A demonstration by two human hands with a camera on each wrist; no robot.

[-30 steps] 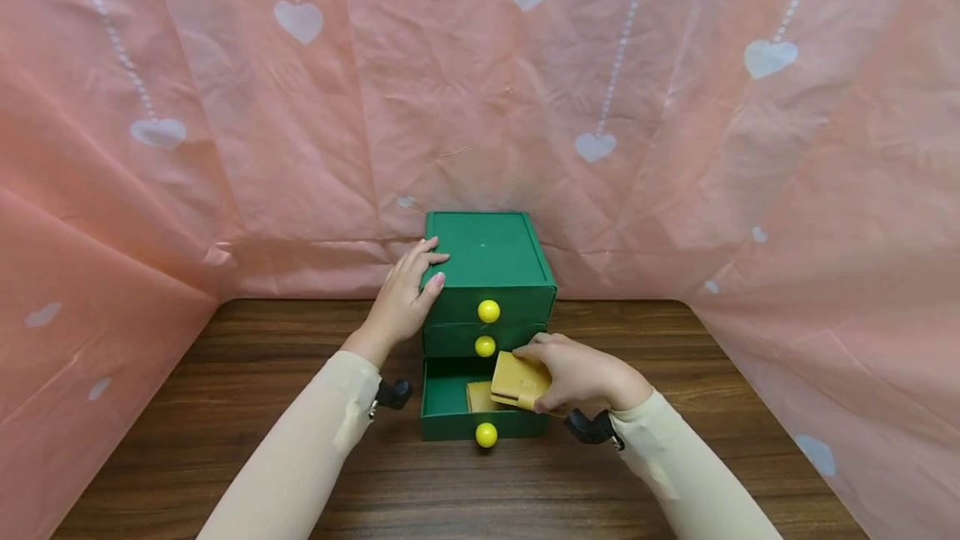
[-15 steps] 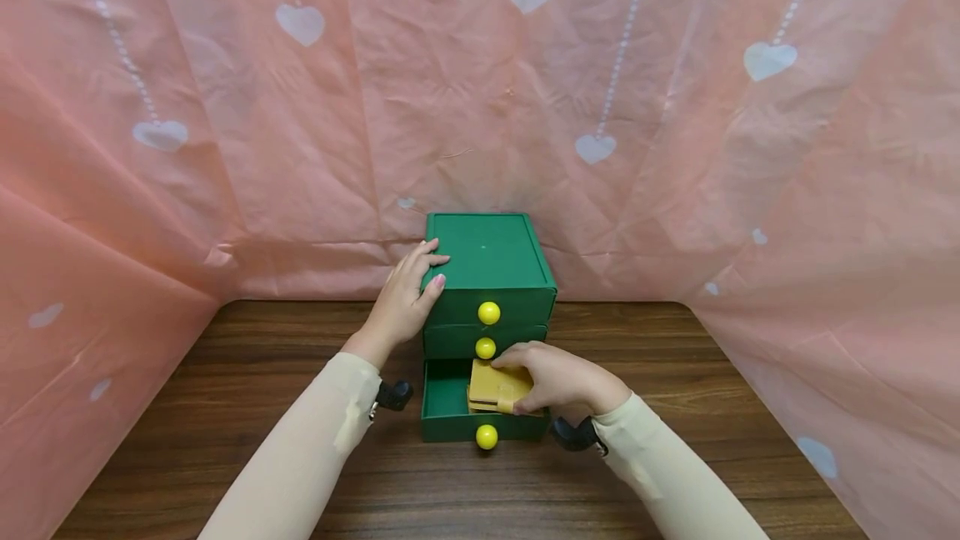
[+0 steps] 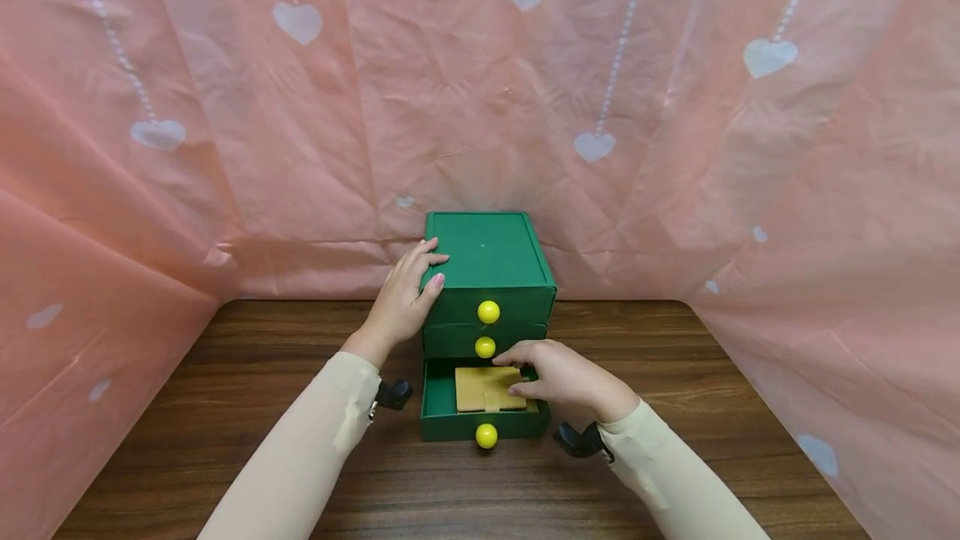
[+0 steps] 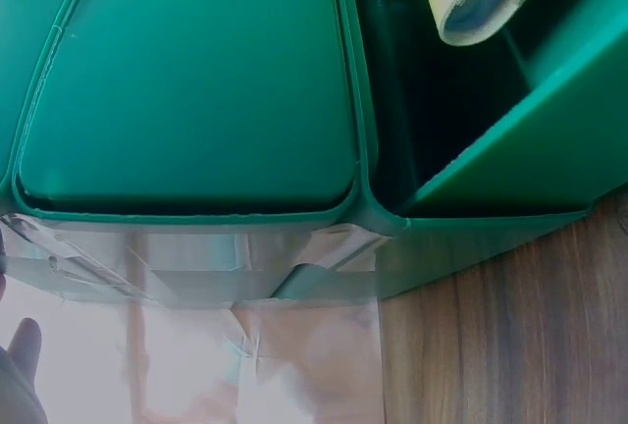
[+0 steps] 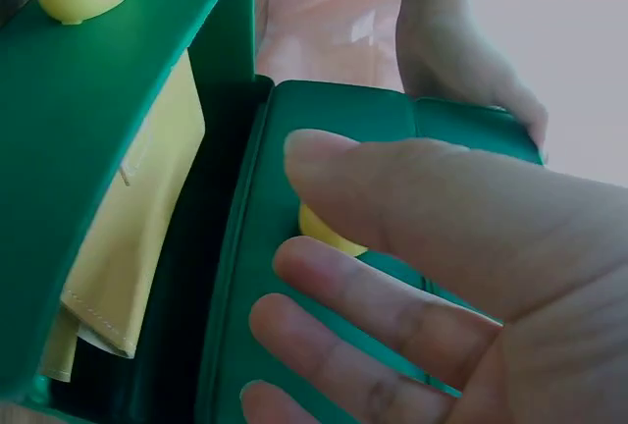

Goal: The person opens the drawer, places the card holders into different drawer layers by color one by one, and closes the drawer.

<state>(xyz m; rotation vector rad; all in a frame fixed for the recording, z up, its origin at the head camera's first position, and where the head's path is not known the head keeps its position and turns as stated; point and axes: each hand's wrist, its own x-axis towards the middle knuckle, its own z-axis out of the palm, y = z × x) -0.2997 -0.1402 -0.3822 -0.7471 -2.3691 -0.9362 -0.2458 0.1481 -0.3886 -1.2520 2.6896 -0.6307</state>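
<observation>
A yellow wallet with a strap lies in the pulled-out bottom drawer of a small green drawer cabinet. Part of another yellow item shows beneath it in the right wrist view; most of that one is hidden. My right hand hovers at the wallet's right end, fingers loosely extended and holding nothing. With its fingers over the top left edge, my left hand rests on the cabinet. In the left wrist view the wallet's folded end rises above the drawer floor.
The upper two drawers are closed, with a yellow knob on the top one and another knob below it. A third knob juts from the open drawer. Behind the wooden table hangs a pink heart-patterned cloth.
My right hand has carried the wallet left into the drawer, over the yellow item there, and let go of it. The left hand has stayed on the cabinet.
</observation>
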